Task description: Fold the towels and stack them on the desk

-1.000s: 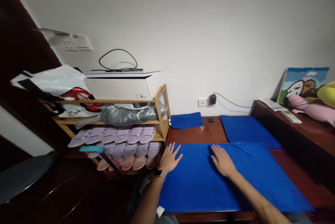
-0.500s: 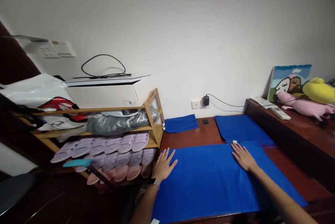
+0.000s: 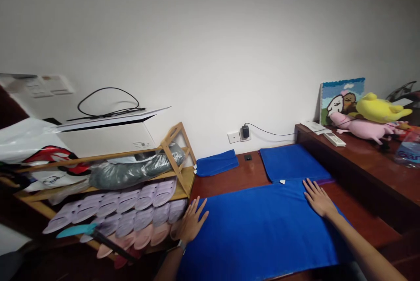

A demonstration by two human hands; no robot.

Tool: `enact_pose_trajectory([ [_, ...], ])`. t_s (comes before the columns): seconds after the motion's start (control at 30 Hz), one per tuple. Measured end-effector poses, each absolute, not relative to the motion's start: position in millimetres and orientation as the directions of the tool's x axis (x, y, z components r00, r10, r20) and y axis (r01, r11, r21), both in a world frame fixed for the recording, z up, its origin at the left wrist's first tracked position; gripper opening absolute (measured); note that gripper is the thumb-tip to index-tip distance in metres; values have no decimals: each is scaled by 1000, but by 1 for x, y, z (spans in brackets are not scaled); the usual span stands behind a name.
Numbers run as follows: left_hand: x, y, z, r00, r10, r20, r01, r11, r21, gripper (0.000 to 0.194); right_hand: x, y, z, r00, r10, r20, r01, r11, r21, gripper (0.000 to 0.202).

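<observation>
A large blue cloth (image 3: 256,228) lies spread over the front of the reddish-brown table (image 3: 226,181). My left hand (image 3: 193,222), with a watch at the wrist, rests at the cloth's left edge, fingers apart. On the cloth's upper right part lies my right hand (image 3: 320,198), its fingers spread flat. Neither hand holds anything. Behind the cloth are a small folded blue cloth (image 3: 217,163) on the left and a larger folded blue cloth (image 3: 292,163) on the right. A white tag (image 3: 282,181) shows at the spread cloth's back edge.
A wooden rack (image 3: 188,180) at the left holds slippers (image 3: 141,198), a wrapped grey bundle (image 3: 131,173) and a white box (image 3: 108,138). On the raised shelf (image 3: 367,163) at the right are a remote (image 3: 334,138), plush toys (image 3: 364,128) and a bottle (image 3: 408,149). A charger (image 3: 245,131) is plugged into the wall.
The view has turned slightly right. My right hand has slid rightward over the cloth, away from the white tag. My left hand stays at the left edge.
</observation>
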State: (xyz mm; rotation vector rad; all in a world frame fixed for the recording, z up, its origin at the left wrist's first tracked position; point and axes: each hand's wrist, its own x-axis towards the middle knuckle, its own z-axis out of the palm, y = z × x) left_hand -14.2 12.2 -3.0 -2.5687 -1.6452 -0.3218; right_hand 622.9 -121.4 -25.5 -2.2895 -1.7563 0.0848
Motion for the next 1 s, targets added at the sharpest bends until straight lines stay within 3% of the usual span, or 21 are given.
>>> enact_pose_trajectory([
  [0.2, -8, 6, 9, 472, 856, 210, 875, -484, 8, 57, 607, -119, -13, 304, 949, 82, 937, -283, -206, 74],
  [0.3, 10, 5, 16, 485, 839, 247, 864, -504, 18, 56, 570, -109, 1, 162, 973, 164, 967, -124, -221, 72],
  [0.43, 26, 6, 11, 425, 882, 202, 895, -443, 55, 56, 535, -97, 5, 6, 994, 112, 963, 25, -267, 69],
  [0.53, 15, 8, 3, 388, 908, 158, 915, -401, 53, 58, 556, -100, -5, 73, 994, 86, 963, -48, -265, 68],
  [0.7, -8, 7, 1, 358, 921, 152, 929, -368, 47, 61, 640, -125, -13, 333, 943, 19, 924, -323, -203, 71],
  [0.83, -6, 5, 2, 366, 914, 173, 923, -380, 61, 60, 650, -130, -1, 377, 925, 54, 915, -363, -175, 76],
  [0.93, -4, 4, 1, 371, 911, 181, 919, -388, 69, 59, 590, -115, 9, 289, 948, 137, 949, -264, -174, 74],
  [1.0, -4, 4, 0, 369, 910, 191, 919, -388, 72, 59, 524, -101, 14, 127, 972, 198, 973, -83, -216, 69],
])
